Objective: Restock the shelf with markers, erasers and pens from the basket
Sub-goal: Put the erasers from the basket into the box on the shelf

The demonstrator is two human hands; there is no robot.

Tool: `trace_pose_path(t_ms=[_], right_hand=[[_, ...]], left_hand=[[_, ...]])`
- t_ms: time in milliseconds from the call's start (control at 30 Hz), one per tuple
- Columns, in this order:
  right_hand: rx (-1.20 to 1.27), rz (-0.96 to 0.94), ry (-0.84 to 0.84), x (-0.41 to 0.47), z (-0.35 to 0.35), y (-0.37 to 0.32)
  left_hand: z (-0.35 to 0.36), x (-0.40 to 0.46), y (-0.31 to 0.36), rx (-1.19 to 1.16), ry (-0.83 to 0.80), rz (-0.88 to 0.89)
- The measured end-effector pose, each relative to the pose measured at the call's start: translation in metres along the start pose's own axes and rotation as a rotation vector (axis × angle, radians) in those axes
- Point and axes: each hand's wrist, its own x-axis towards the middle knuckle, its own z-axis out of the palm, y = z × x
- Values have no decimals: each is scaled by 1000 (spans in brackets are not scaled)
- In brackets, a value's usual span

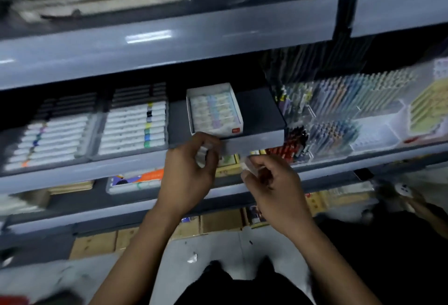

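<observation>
Both hands hold small white erasers — the left hand [191, 166] gripping a pale block [201, 155], the right hand [269, 178] pinching another [249, 163] — just below the open white cardboard eraser box [214, 110] on the grey shelf [254, 115], so each should go in flat, aligned with the rows.

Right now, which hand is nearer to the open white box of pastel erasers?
Left. The left hand is just below the open white box of pastel erasers; the right hand is lower and further right.
</observation>
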Motion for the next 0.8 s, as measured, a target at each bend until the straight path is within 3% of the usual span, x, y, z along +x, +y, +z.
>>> trace_pose_path(t_ms=[200,400,567,800], right_hand=[[-30,-176,-90,40,-13,-10],[-83,-326,-123,78,-4,-38],[-335,-414,-119,128,5,-60],[-569,-366,-230,176,32,-64]], left_hand=[[-3,9,0,44,194,-84],[-12,16,-15,109,151,-158],[-13,16,-19,106,145,-131],[-15,17,-18,121,117,-144]])
